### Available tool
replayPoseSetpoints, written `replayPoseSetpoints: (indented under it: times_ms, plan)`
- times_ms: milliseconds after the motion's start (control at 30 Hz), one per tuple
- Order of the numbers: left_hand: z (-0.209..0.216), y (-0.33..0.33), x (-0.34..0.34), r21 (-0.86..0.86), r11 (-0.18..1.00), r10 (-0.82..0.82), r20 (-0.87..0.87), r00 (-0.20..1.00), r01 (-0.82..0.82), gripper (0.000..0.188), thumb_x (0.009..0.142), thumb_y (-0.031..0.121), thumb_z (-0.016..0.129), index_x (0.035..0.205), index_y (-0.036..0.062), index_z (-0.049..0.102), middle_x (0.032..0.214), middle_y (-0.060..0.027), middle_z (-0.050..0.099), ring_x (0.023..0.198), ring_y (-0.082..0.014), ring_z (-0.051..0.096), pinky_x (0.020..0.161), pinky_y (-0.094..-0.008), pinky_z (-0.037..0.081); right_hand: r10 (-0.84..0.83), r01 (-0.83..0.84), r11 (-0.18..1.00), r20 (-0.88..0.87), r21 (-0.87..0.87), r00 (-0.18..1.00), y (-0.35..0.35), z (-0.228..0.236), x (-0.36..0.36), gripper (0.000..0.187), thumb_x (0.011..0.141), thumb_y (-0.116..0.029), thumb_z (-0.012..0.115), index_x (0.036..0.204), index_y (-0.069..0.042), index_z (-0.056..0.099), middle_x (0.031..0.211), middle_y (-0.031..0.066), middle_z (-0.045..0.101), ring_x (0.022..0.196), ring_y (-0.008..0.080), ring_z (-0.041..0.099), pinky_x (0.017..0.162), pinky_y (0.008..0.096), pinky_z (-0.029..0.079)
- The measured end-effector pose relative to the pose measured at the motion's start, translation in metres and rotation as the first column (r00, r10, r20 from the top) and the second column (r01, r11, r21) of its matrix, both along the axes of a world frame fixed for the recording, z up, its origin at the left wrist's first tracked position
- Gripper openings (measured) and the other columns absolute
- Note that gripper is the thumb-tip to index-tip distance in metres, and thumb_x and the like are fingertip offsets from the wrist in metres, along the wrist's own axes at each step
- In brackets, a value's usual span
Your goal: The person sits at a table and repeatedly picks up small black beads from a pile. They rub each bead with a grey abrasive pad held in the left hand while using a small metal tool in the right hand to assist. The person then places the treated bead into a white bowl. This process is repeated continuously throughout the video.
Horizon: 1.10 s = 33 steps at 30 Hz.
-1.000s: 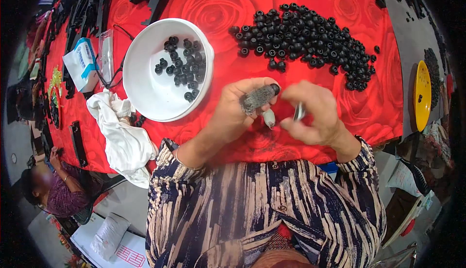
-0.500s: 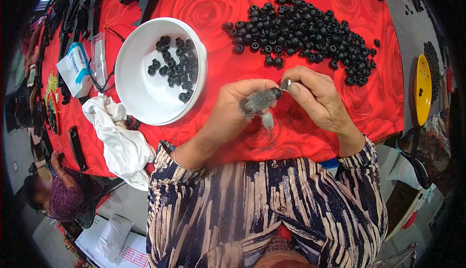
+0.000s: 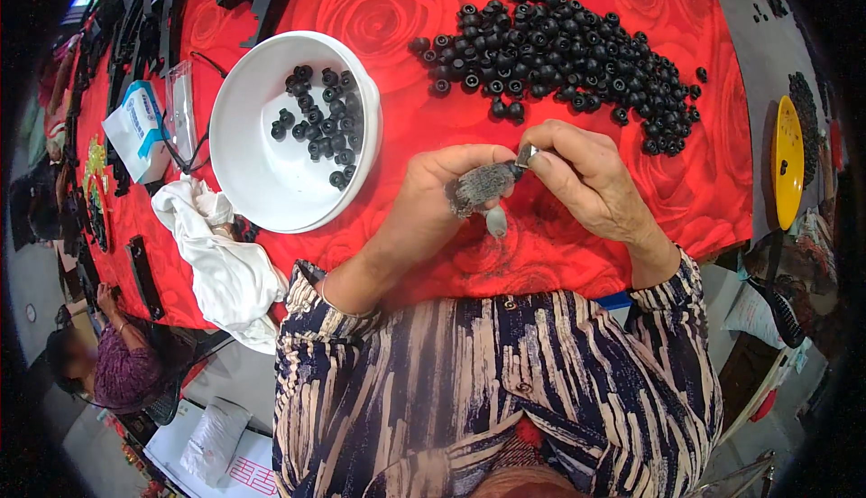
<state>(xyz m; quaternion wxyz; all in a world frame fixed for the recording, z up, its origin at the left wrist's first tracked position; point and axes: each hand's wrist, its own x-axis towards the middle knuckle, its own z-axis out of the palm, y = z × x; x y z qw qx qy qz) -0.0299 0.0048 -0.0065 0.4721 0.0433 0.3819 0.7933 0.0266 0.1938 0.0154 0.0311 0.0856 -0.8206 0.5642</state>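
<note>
My left hand (image 3: pixel 424 200) is closed around a small round black plastic part (image 3: pixel 518 171), which pokes out past the fingertips. A grey, speckled, rough patch (image 3: pixel 483 189) covers its fingers; whether it is a wrap or clinging shavings I cannot tell. A whitish tip (image 3: pixel 496 221), perhaps a covered finger, shows below. Between thumb and fingers, my right hand (image 3: pixel 586 182) pinches a small shiny metal blade (image 3: pixel 527 155) against the black part. Beyond the hands lies a heap of similar black parts (image 3: pixel 559 56). More black parts (image 3: pixel 334 124) lie in a white bowl (image 3: pixel 248 137) to the left.
A red rose-patterned cloth (image 3: pixel 406 119) covers the table. At the left are a white rag (image 3: pixel 230 272), a blue-and-white packet (image 3: pixel 137 133) and long black pieces (image 3: pixel 149 38). A yellow dish (image 3: pixel 789 164) stands at the far right. Another person (image 3: pixel 122 363) sits at lower left.
The metal blade has shifted slightly left, over the black part at my left fingertips. Both hands otherwise keep nearly the same place.
</note>
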Motion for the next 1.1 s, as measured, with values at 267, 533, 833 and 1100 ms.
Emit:
replayPoseSetpoints:
  times_ms: [267,533,833,1100]
  plan:
    - [-0.0008,-0.0007,-0.0013,-0.007,1.0,-0.008,-0.017,1.0,0.008,0.021,0.088,0.008,0.057,0.106,-0.0014,0.061,0.085,-0.0056,0.061,0.063,-0.0119,0.06,0.054,-0.0243,0.051,-0.023,0.023,0.999,-0.01,0.032,1.0,-0.0018,0.0012,-0.0005,0.008,0.087,-0.005,0.053,0.091,0.001,0.056,0.073,0.0125,0.054,0.064,0.0238,0.056,0.057,0.0319,0.043]
    - [0.0021,0.0002,-0.0015,-0.019,1.0,0.005,-0.01,1.0,-0.005,0.021,0.088,0.009,0.057,0.106,-0.0018,0.061,0.085,-0.0053,0.06,0.062,-0.0113,0.059,0.054,-0.024,0.051,-0.016,0.015,0.999,0.016,0.04,1.0,-0.0015,0.0021,-0.0002,0.008,0.087,-0.005,0.053,0.091,0.001,0.055,0.074,0.0122,0.053,0.063,0.0225,0.055,0.058,0.0311,0.043]
    - [-0.0029,-0.0003,-0.0018,-0.017,1.0,0.004,-0.023,1.0,-0.005,0.022,0.088,0.009,0.057,0.107,-0.0024,0.06,0.086,-0.0048,0.061,0.065,-0.0108,0.059,0.055,-0.0252,0.052,-0.001,0.0,0.999,0.026,0.049,1.0,-0.0001,0.0009,-0.0011,0.009,0.086,-0.004,0.053,0.092,0.002,0.055,0.076,0.0131,0.054,0.066,0.0241,0.056,0.059,0.0314,0.044]
    - [-0.0018,-0.0003,-0.0007,-0.033,0.999,0.004,0.014,1.0,-0.004,0.022,0.088,0.011,0.058,0.106,-0.0025,0.06,0.085,-0.0039,0.061,0.063,-0.0102,0.059,0.054,-0.0239,0.051,0.017,-0.017,0.996,0.003,0.093,1.0,0.0011,-0.0001,-0.0026,0.008,0.085,-0.004,0.055,0.091,0.002,0.056,0.076,0.0137,0.055,0.066,0.0267,0.057,0.059,0.033,0.044]
